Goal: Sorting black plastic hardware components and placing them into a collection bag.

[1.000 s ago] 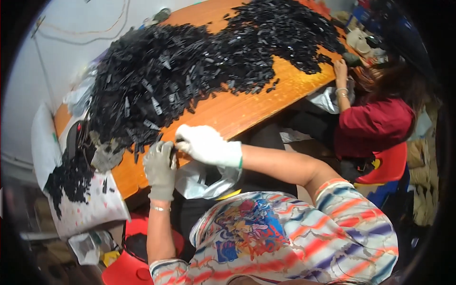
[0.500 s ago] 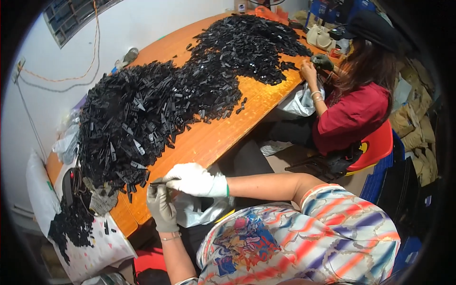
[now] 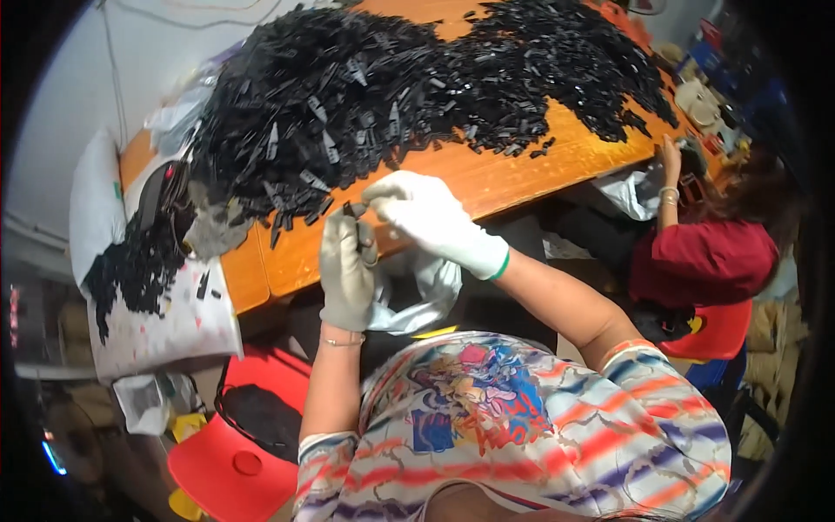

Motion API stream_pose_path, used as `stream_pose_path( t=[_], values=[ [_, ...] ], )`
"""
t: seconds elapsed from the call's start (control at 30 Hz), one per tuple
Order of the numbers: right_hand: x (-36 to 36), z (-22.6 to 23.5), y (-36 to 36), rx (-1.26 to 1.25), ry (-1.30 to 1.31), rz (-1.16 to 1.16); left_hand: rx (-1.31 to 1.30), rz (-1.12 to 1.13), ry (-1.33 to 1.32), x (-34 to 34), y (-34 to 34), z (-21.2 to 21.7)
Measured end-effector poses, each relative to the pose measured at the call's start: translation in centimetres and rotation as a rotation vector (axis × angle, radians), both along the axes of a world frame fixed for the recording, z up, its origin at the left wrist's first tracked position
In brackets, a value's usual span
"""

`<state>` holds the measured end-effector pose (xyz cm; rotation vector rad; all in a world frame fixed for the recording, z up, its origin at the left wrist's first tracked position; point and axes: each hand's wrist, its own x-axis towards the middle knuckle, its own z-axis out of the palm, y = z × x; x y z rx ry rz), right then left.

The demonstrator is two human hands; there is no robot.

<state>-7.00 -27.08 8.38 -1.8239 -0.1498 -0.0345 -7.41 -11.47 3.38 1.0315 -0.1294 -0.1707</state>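
Both my hands wear pale work gloves and meet over the near edge of the table. My left hand point(image 3: 347, 270) is closed, upright, pinching a small black plastic piece point(image 3: 350, 210) between thumb and fingers. My right hand point(image 3: 439, 222) comes in from the right with its fingers curled together, its fingertips beside that piece; whether they hold anything is hidden. Just beyond my hands lies a large heap of black plastic pieces point(image 3: 322, 96), mostly long and narrow, some with light marks. A pale plastic bag point(image 3: 426, 296) hangs open below my hands at the table edge.
The orange wooden table point(image 3: 513, 178) runs off to the right. A co-worker in a red top point(image 3: 709, 261) sits there, hands over the table edge. At left are a grey cloth glove point(image 3: 213, 226), more black pieces point(image 3: 139, 270) on a white sheet, and a red chair point(image 3: 239, 461).
My view has shifted, so the table sits higher and the red chair shows. My hands still meet at the small black piece; the right hand's fingers have moved and now curl beside it.
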Motion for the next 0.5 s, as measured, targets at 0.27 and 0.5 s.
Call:
stream_pose_path(
  t=[0.27, 0.5],
  values=[
    [-0.4, 0.1, 2.3, 0.167, 0.065, -0.077, 0.079, 0.062, 0.004, -0.9, 0.5, 0.0],
    [-0.5, -0.1, 2.6, 0.138, 0.052, -0.070, 0.124, 0.091, -0.037, -1.0, 0.6, 0.0]
  ],
)
